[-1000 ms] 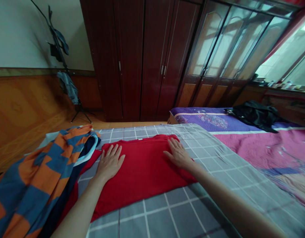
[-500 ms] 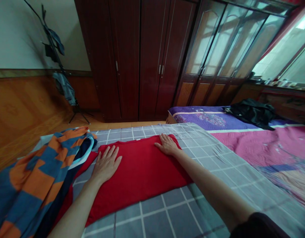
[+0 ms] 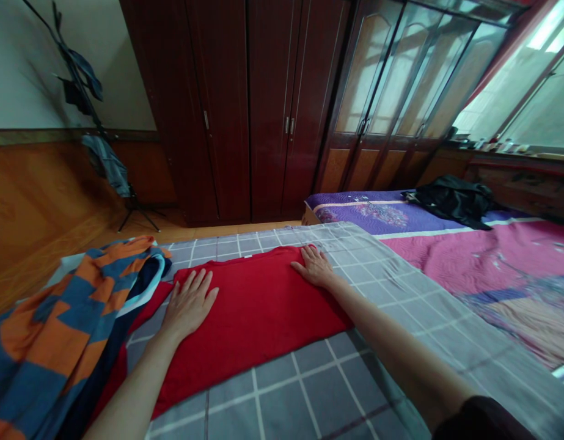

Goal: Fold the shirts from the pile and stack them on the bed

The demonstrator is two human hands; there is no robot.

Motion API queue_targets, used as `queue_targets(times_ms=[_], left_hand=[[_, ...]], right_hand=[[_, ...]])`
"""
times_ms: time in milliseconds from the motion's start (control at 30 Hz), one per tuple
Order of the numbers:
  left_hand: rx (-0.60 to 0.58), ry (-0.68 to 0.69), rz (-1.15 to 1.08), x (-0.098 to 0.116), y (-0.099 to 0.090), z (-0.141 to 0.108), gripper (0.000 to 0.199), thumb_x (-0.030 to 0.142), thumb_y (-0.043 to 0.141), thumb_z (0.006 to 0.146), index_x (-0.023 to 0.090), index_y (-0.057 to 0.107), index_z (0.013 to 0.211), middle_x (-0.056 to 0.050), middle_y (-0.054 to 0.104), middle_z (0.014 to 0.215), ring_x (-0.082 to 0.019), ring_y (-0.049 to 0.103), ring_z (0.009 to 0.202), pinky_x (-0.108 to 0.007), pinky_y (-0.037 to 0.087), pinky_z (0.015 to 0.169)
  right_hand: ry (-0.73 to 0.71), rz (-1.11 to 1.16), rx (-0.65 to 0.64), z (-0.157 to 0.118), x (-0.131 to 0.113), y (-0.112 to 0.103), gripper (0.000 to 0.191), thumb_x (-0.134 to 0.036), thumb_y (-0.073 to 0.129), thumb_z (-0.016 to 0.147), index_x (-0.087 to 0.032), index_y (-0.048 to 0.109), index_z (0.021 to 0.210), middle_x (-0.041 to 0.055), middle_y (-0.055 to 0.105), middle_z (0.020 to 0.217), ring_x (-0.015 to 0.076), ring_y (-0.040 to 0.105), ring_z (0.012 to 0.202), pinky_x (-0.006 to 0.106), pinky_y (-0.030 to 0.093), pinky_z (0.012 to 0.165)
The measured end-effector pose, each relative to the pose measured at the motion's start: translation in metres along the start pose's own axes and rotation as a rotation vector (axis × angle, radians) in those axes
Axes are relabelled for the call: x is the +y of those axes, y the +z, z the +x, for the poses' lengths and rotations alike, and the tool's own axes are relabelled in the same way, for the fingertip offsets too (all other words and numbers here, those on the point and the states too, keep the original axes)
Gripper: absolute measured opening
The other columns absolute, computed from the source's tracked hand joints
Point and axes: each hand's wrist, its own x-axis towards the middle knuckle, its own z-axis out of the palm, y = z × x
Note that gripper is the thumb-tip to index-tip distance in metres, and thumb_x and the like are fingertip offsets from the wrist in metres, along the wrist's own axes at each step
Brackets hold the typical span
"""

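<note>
A red garment lies flat on the grey checked bedding, with a small light tag at its far edge. My left hand rests palm down on its left part, fingers spread. On the far right corner of the red cloth lies my right hand, also palm down with the fingers apart. Neither hand grips anything. Beside my left forearm is a heap of clothes with an orange and blue patterned piece on top; some red cloth shows beneath it.
A second bed with a purple and pink cover stands at the right, a black garment on it. Dark red wardrobes line the back. A coat stand with hanging items is at the left.
The view has shifted slightly to the right. My right hand sits a little farther toward the right edge of the red garment; my left hand remains on its left part.
</note>
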Motion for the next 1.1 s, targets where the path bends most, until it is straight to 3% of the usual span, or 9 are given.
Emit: queue_targets(times_ms=[133, 233, 333, 433, 600, 700, 767, 967, 1100], left_hand=[[-0.015, -0.002, 0.026, 0.000, 0.000, 0.000, 0.057, 0.040, 0.026, 0.094, 0.014, 0.031, 0.145, -0.006, 0.027, 0.151, -0.027, 0.021, 0.140, -0.051, 0.019, 0.112], [-0.033, 0.004, 0.049, 0.000, -0.001, 0.000, 0.057, 0.038, 0.026, 0.094, 0.013, 0.030, 0.145, -0.005, 0.027, 0.151, -0.028, 0.021, 0.140, -0.051, 0.019, 0.111], [-0.041, 0.009, 0.058, 0.000, -0.001, 0.000, 0.057, 0.037, 0.027, 0.093, 0.013, 0.030, 0.145, -0.005, 0.026, 0.151, -0.028, 0.020, 0.140, -0.051, 0.020, 0.111], [-0.030, 0.005, 0.054, -0.001, 0.001, 0.001, 0.057, 0.037, 0.026, 0.093, 0.013, 0.030, 0.145, -0.006, 0.027, 0.151, -0.028, 0.021, 0.140, -0.051, 0.021, 0.111], [-0.028, 0.007, 0.044, -0.001, 0.000, 0.001, 0.057, 0.037, 0.028, 0.093, 0.013, 0.031, 0.145, -0.007, 0.028, 0.151, -0.028, 0.021, 0.140, -0.051, 0.020, 0.111], [-0.023, 0.006, 0.034, 0.000, 0.000, 0.001, 0.057, 0.038, 0.027, 0.093, 0.013, 0.031, 0.145, -0.006, 0.028, 0.151, -0.028, 0.021, 0.140, -0.051, 0.020, 0.112], [-0.023, 0.004, 0.030, 0.000, -0.001, 0.001, 0.057, 0.038, 0.026, 0.094, 0.013, 0.032, 0.144, -0.007, 0.028, 0.151, -0.028, 0.021, 0.140, -0.052, 0.020, 0.111], [-0.033, 0.009, 0.030, -0.001, -0.001, 0.000, 0.057, 0.039, 0.025, 0.094, 0.013, 0.030, 0.145, -0.006, 0.027, 0.151, -0.028, 0.021, 0.140, -0.052, 0.020, 0.111], [-0.034, 0.002, 0.014, -0.002, 0.000, 0.001, 0.057, 0.039, 0.024, 0.094, 0.013, 0.030, 0.145, -0.005, 0.027, 0.151, -0.028, 0.021, 0.140, -0.052, 0.020, 0.111]], right_hand=[[-0.041, 0.021, 0.028, -0.030, -0.036, -0.011, 0.074, -0.058, 0.032, 0.092, -0.004, 0.030, 0.143, 0.0228, 0.025, 0.149, 0.0340, 0.018, 0.139, 0.053, 0.015, 0.110], [-0.297, 0.081, -0.003, -0.070, -0.090, -0.011, 0.076, -0.067, 0.037, 0.086, -0.017, 0.031, 0.144, 0.0094, 0.025, 0.152, 0.0239, 0.015, 0.141, 0.038, 0.013, 0.115], [-0.577, 0.232, -0.058, -0.099, -0.117, -0.006, 0.079, -0.068, 0.029, 0.088, -0.013, 0.031, 0.144, 0.0123, 0.029, 0.150, 0.0257, 0.020, 0.139, 0.042, 0.015, 0.114], [-0.457, 0.195, -0.078, -0.106, -0.083, -0.005, 0.081, -0.069, 0.027, 0.088, -0.012, 0.030, 0.145, 0.0126, 0.027, 0.151, 0.0274, 0.019, 0.139, 0.043, 0.016, 0.114], [-0.010, -0.053, -0.008, -0.111, 0.040, -0.007, 0.068, -0.059, 0.032, 0.092, -0.015, 0.033, 0.144, 0.0118, 0.031, 0.149, 0.0265, 0.026, 0.138, 0.044, 0.025, 0.111], [0.096, -0.084, 0.025, -0.121, 0.070, -0.008, 0.064, -0.051, 0.034, 0.092, -0.009, 0.038, 0.141, 0.0195, 0.036, 0.145, 0.0319, 0.028, 0.136, 0.050, 0.027, 0.108], [0.088, -0.062, 0.064, -0.124, 0.057, -0.009, 0.066, -0.051, 0.035, 0.092, -0.008, 0.035, 0.142, 0.0204, 0.032, 0.146, 0.0331, 0.025, 0.137, 0.051, 0.026, 0.108], [-0.214, 0.056, 0.071, -0.093, -0.043, -0.018, 0.067, -0.057, 0.035, 0.091, -0.014, 0.036, 0.142, 0.0141, 0.028, 0.150, 0.0299, 0.020, 0.139, 0.046, 0.022, 0.111], [-0.289, 0.061, 0.012, -0.055, -0.057, -0.015, 0.064, -0.056, 0.038, 0.092, -0.014, 0.040, 0.140, 0.0135, 0.034, 0.147, 0.0297, 0.025, 0.137, 0.045, 0.021, 0.111]])
